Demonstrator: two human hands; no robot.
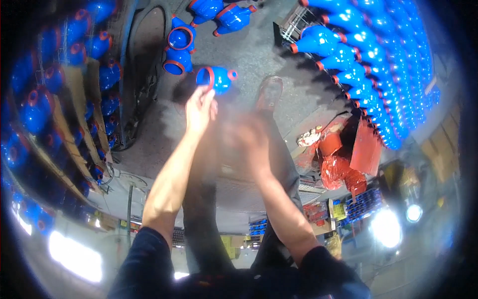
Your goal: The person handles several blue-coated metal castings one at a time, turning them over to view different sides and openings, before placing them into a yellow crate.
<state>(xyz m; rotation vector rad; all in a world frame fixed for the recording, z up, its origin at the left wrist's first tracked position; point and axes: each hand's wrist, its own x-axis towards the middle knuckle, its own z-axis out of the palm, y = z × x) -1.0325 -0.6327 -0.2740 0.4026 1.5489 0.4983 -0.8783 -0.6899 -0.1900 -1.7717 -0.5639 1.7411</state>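
My left hand [200, 110] pinches the near red rim of a glossy blue housing [222, 81], which has a wide round mouth and a small red-edged neck pointing right. Fingers and thumb are closed on the rim. My right hand [247, 133] is close by, below and to the right of the housing, smeared by motion. Its fingers cannot be made out, nor whether anything is in them. Just beyond my left hand, similar blue housings with red rims [179, 64] sit on the floor, their open mouths showing. Others [234, 19] lie farther off.
A rack densely filled with blue housings [381, 65] stands on the right, its wire end [297, 22] nearest the centre. Shelves with wooden boards [79, 94] and more housings rise on the left. Red-smeared containers [331, 144] and a red panel [367, 145] are right of my legs.
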